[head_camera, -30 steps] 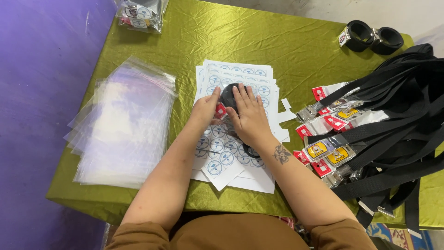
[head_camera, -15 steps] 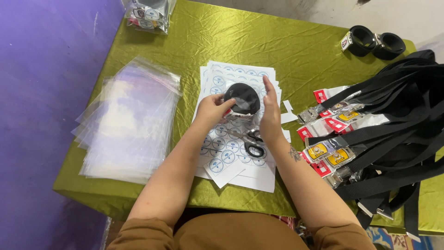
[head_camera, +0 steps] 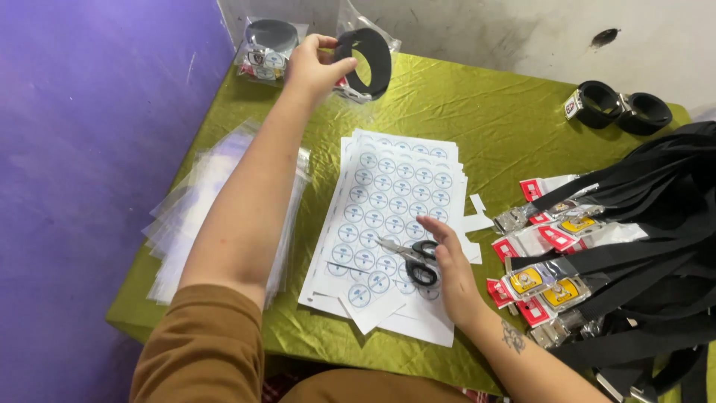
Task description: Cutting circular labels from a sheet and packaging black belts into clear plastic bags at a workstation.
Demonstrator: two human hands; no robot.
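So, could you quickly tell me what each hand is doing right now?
Left hand: closed, holding a rolled black belt.
Right hand: open, resting by the scissors.

Only 1 view: a head-worn camera looks steeply down and forward over the green-draped surface [head_camera: 485, 119], close enough that the arms fill the foreground (the far edge meets a pale wall [head_camera: 522, 30], a purple wall [head_camera: 89, 149] runs along the left).

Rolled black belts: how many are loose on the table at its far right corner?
2: one rolled black belt with a tag, and a second rolled black belt touching it on the right. More may be hidden in the clear bags.
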